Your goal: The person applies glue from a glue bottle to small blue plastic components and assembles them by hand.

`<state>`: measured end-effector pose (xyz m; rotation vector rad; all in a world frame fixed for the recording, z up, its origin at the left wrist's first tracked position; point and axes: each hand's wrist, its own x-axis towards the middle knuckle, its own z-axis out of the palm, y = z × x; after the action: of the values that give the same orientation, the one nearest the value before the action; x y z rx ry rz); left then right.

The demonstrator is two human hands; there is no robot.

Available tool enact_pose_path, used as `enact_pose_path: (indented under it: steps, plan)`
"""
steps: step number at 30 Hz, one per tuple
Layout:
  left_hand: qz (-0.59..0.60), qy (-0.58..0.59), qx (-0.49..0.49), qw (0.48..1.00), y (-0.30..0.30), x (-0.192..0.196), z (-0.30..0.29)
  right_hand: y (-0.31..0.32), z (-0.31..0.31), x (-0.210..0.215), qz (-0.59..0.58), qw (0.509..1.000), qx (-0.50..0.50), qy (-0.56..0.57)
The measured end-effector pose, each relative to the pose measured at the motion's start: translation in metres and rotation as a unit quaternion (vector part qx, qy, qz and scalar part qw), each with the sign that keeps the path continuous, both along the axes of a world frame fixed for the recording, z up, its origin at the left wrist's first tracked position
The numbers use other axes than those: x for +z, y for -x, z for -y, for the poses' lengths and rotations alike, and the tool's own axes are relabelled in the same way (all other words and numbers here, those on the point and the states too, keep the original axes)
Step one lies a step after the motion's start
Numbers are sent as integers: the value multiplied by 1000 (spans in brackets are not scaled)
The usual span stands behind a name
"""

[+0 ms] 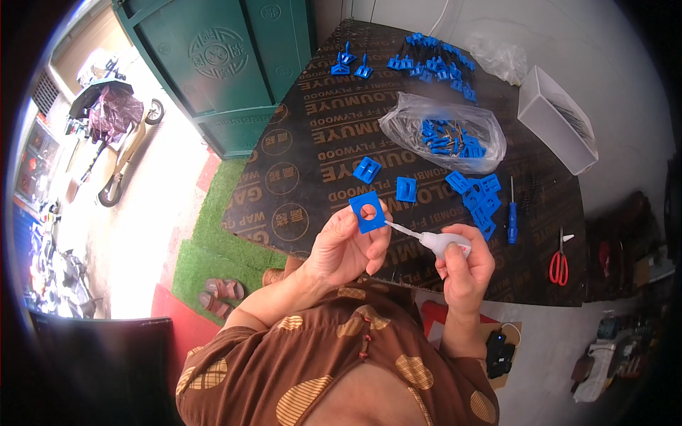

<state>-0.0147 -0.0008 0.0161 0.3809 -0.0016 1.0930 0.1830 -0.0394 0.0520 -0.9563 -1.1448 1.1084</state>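
My left hand [339, 245] pinches a flat blue plastic plate [361, 202] with a round hole in its middle, held up over the near edge of the table. In my right hand [465, 268] is a small white glue bottle [438, 243]. Its long thin nozzle points left, with the tip at or very near the plate's right edge. Just beyond the plate lie two loose blue plastic pieces, one slotted [366, 170] and one with a raised tab [406, 189]. Several more blue plates [479, 201] are heaped to the right.
A clear plastic bag [403, 126] of blue parts and metal pins lies mid-table. Assembled blue pieces [444, 67] stand in groups at the back. On the right are a white box [550, 117], a blue screwdriver [512, 224] and red-handled scissors [559, 266].
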Motion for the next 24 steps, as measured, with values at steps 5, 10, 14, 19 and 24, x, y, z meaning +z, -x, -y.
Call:
enact_pose_path:
  steps: [5,10,14,19,24]
  plan:
    - [-4,-4,0,1000,-1,0,1,1,-2,-4,8,1000,1,2]
    - [8,6,-17,1000,0,-5,1,-1,-6,-6,-32,999,26,28]
    - [-3,-4,-21,1000,-1,0,1,2,-8,-14,-131,989,61,27]
    - [-13,-14,5,1000,-2,1,0,8,-7,-21,-170,978,113,33]
    - [-2,-30,-4,1000,0,-1,-1,10,-4,-19,-141,981,132,23]
